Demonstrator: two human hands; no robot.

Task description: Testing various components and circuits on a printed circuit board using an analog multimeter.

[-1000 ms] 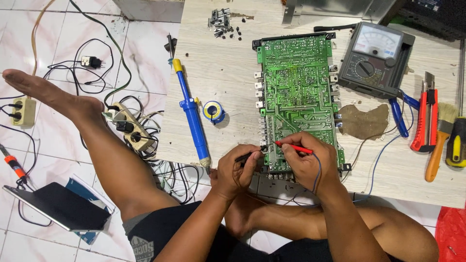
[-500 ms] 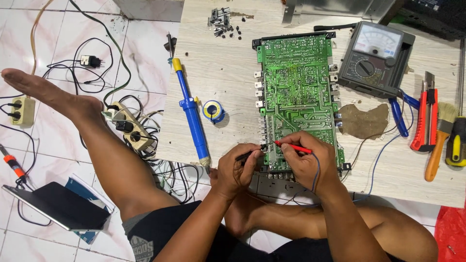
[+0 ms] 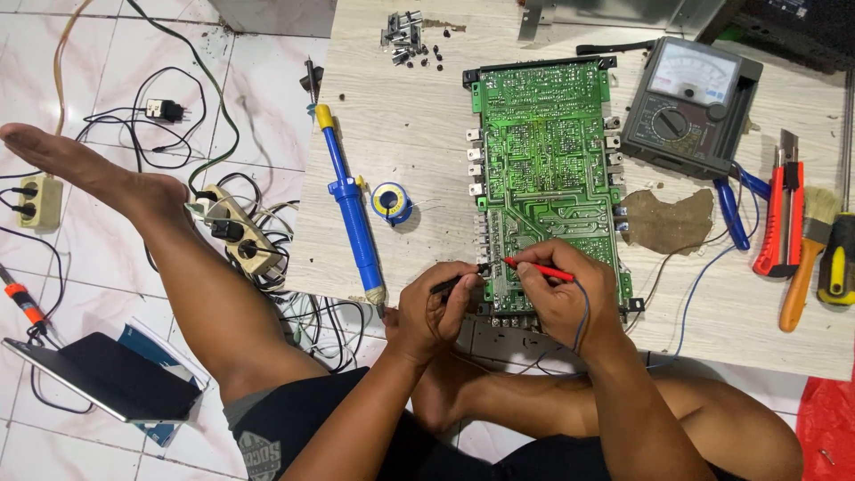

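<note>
A long green circuit board (image 3: 543, 169) lies solder side up on a pale wooden board (image 3: 410, 196). My left hand (image 3: 432, 307) pinches a black test probe (image 3: 456, 281) whose tip touches the circuit board's near left edge. My right hand (image 3: 570, 298) holds a red test probe (image 3: 534, 267), its tip pointing left onto the same near corner. Thin leads run from my right hand toward the grey analogue multimeter (image 3: 690, 102) at the back right.
A blue desoldering pump (image 3: 349, 209) and a solder spool (image 3: 390, 200) lie left of the circuit board. Pliers (image 3: 732, 209), a red cutter (image 3: 782, 218), a brush (image 3: 806, 258) and a screwdriver (image 3: 837, 258) lie at right. A power strip (image 3: 233, 230), cables and a tablet (image 3: 102, 379) sit on the tiled floor.
</note>
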